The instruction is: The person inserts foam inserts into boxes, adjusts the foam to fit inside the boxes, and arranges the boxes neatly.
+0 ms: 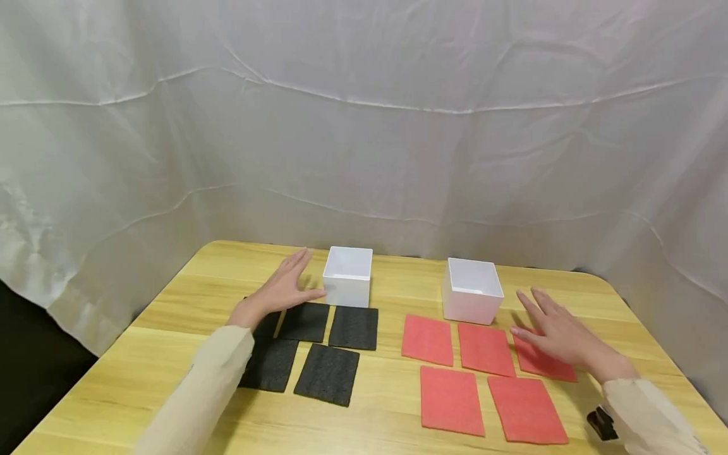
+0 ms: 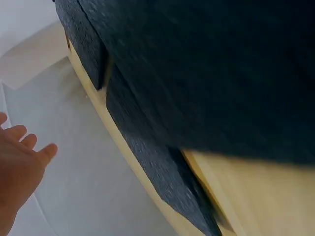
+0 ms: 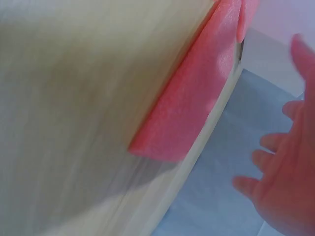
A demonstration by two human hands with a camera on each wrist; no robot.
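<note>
Nearby, flat black foam sheets under the open-fingered left hand.

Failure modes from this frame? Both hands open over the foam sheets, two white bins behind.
1. The black sheets lie edge to edge, one partly under the left hand; a pinch may lift two.
2. The right hand covers part of the far-right red sheet, near the table edge; a push could slide it off.
3. The white bins look light and may get knocked.
</note>
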